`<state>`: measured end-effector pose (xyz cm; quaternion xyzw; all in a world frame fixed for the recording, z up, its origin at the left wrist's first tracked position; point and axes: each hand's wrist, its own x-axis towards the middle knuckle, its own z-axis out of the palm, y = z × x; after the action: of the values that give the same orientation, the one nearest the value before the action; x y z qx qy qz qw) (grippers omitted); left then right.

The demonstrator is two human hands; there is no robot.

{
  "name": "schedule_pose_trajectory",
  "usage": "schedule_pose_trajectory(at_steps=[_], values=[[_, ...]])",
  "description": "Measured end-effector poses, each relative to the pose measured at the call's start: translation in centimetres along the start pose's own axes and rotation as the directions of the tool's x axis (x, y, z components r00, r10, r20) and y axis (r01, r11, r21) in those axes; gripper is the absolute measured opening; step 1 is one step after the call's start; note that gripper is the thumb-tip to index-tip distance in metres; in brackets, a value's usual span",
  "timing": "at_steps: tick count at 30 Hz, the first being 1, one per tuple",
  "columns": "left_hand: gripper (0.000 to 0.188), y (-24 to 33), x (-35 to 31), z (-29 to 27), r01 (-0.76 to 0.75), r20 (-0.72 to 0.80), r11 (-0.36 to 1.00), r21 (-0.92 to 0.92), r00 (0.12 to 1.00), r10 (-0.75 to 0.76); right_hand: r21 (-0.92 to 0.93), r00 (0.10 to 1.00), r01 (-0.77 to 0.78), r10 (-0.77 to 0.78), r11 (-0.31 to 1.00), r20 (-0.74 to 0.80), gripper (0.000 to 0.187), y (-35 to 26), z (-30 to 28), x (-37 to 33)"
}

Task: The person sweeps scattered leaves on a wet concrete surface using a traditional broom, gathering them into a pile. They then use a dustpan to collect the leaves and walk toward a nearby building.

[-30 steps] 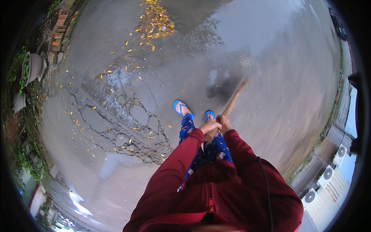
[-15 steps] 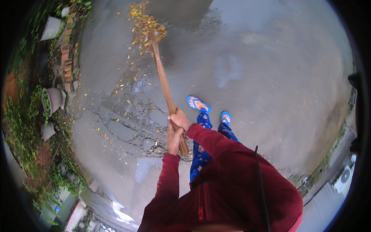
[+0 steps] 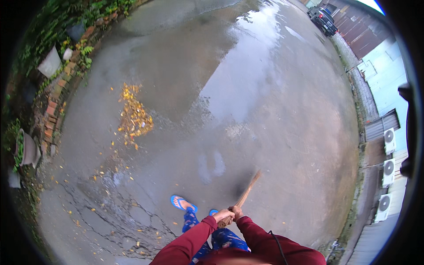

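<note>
A stick broom, a bundle of thin brown twigs, slants up and to the right from my grip, its tip raised toward the bare concrete at my right. My left hand is closed around the lower end of the bundle. Just above it my right hand wraps the same bundle, close against the left. Fallen yellow leaves lie in a heap on the wet ground ahead and to the left, well apart from the broom. My feet, in blue flip-flops, stand just beyond my hands.
Cracked concrete with scattered leaves spreads at left. A brick border, plants and a flowerpot line the left edge. A puddle lies ahead. Along the right wall are air-conditioner units; a dark car stands far off.
The broom has swung from the leaf heap at far left over to the right, both hands still on it. My view has tipped up, bringing the wall and car into sight.
</note>
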<state>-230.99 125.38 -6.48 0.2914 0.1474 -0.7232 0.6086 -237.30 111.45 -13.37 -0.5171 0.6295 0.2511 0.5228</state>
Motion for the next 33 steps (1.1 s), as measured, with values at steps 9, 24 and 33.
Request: schedule_pose_trajectory(at_steps=[9, 24, 33], values=[[0.027, 1.0, -19.5, -2.6, -0.447, -0.625, 0.876, -0.181, 0.740, 0.249, -0.460, 0.897, 0.418, -0.276, 0.783, 0.346, 0.037, -4.5, 22.1, -10.3], [0.073, 15.3, -29.7, 3.9, -0.354, -0.366, 0.788, 0.504, 0.739, 0.566, 0.420, 0.674, 0.681, -0.738, 0.600, -0.040, 0.032, -26.7, 9.1, -17.3], [0.046, -9.6, -35.9, -16.7, -0.408, -0.821, 0.904, 0.126, 0.470, 0.326, 0.752, 0.758, -0.016, -0.483, 0.658, 0.439, 0.027, -42.0, -6.0, 0.8]])
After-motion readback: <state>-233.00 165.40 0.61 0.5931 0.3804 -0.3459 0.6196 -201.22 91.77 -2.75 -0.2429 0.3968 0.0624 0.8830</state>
